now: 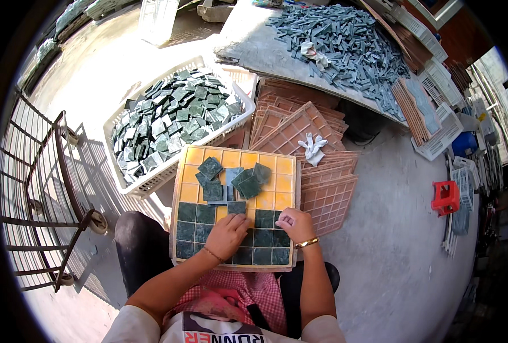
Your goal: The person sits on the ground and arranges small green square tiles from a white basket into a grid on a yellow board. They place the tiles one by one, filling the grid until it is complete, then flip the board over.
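On my lap lies a square yellow tray [284,201] divided by raised lines into square cells. Dark green square tiles [185,231] fill most cells in its near rows. My left hand [226,235] is closed, its fingertips at the near edge of one green tile [237,207] in the middle. Beside the tray's right edge, my right hand [297,225] has its fingers curled together over a tile at the end of a row; whatever they may hold is hidden. Loose green tiles [212,190] lie piled on the far cells, with a few greyish ones [233,174] among them.
Beyond the tray stands a white plastic basket [145,188] heaped with green tiles. Brown grid trays [331,191] are stacked at right, a white glove [312,150] on them. A table [245,34] bears narrow grey-blue pieces. A wheeled metal rack [65,171] stands left, a red stool [445,197] right.
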`<state>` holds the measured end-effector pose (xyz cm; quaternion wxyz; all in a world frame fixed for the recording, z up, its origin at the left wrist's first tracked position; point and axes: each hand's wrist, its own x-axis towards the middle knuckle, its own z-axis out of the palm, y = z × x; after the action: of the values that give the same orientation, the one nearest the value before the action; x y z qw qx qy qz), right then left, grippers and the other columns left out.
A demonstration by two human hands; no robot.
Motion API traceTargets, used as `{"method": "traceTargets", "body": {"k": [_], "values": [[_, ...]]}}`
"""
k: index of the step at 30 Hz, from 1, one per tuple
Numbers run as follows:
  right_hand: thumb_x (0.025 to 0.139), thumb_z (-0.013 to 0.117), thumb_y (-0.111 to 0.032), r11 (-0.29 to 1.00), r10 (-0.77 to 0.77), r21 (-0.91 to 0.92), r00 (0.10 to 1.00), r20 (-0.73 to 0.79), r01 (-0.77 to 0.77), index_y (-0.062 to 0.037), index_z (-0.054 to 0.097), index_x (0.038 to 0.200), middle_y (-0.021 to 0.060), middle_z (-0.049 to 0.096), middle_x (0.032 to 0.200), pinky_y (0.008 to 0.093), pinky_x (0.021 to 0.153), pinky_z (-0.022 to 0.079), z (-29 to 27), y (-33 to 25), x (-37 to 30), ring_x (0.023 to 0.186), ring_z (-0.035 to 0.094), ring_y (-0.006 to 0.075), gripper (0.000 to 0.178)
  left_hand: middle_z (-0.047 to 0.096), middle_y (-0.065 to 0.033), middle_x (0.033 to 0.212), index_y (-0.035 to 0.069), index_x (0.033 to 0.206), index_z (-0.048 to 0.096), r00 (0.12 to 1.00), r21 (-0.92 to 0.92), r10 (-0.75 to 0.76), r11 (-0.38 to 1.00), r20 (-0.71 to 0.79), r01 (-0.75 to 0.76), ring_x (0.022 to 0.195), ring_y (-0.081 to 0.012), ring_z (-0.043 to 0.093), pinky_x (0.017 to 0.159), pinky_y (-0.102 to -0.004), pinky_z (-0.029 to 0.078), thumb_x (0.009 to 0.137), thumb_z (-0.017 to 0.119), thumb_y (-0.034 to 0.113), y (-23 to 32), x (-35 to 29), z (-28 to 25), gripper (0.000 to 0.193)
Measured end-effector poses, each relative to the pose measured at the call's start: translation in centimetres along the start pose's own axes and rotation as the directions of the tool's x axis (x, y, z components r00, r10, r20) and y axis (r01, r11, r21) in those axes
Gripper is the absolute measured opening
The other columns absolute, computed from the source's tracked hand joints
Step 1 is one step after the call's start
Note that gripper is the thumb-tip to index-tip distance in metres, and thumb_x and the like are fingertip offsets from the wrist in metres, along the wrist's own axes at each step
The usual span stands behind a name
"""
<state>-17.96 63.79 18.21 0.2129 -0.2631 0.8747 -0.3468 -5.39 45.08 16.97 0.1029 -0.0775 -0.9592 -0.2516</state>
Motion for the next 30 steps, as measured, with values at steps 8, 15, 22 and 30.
{"method": "traceTargets", "body": {"k": [8, 15, 22, 30], "values": [[0.066, 0.069, -0.015, 0.952, -0.078, -0.294, 0.997, 0.026, 0.082, -0.0056, 0.059, 0.071, 0.0105, 0.059, 0.065, 0.0351, 0.058, 0.046, 2.8, 0.3, -0.6, 0.062, 0.059, 0.0259, 0.015, 0.04, -0.0149, 0.129, -0.001, 0.122, 0.042, 0.996, 0.034, 0.007, 0.999, 0.09, -0.01, 0.12, -0.029, 0.038, 0.1, -0.0409, 0.028, 0.074, 0.059, 0.018, 2.7, -2.3, 3.4, 0.054], [0.069, 0.068, -0.011, 0.996, -0.004, 0.089, 0.974, -0.229, 0.025, -0.0032, 0.058, 0.071, 0.0119, 0.059, 0.066, 0.0338, 0.054, 0.046, 0.9, 0.3, 0.0, 0.06, 0.059, 0.0268, 0.013, 0.036, -0.0169, 0.133, -0.001, 0.125, 0.039, 0.985, 0.009, -0.048, 0.999, 0.166, 0.047, 0.124, -0.0291, 0.033, 0.103, -0.0432, 0.023, 0.071, 0.064, 0.027, 3.2, -2.4, 3.1, 0.066], [0.071, 0.066, -0.013, 0.99, -0.116, 0.041, 0.954, -0.278, 0.132, -0.0042, 0.057, 0.075, 0.0116, 0.059, 0.069, 0.0343, 0.056, 0.046, 2.3, -1.1, 1.5, 0.064, 0.059, 0.026, 0.013, 0.047, -0.0143, 0.122, 0.002, 0.119, 0.046, 1.0, 0.016, -0.016, 1.0, 0.026, 0.016, 0.107, -0.0279, 0.046, 0.09, -0.0389, 0.037, 0.069, 0.064, 0.018, 1.9, -0.7, 1.4, 0.055], [0.072, 0.064, -0.011, 0.978, -0.177, 0.057, 0.939, -0.294, 0.202, -0.0054, 0.058, 0.076, 0.01, 0.059, 0.07, 0.0335, 0.057, 0.046, 2.2, -1.6, 1.3, 0.063, 0.058, 0.0257, 0.009, 0.048, -0.0105, 0.103, 0.0, 0.109, 0.05, 0.981, 0.306, -0.178, 0.941, 0.074, 0.147, 0.091, -0.023, 0.047, 0.078, -0.0295, 0.041, 0.063, 0.064, 0.013, -2.4, 2.0, -1.7, 0.05]]}}
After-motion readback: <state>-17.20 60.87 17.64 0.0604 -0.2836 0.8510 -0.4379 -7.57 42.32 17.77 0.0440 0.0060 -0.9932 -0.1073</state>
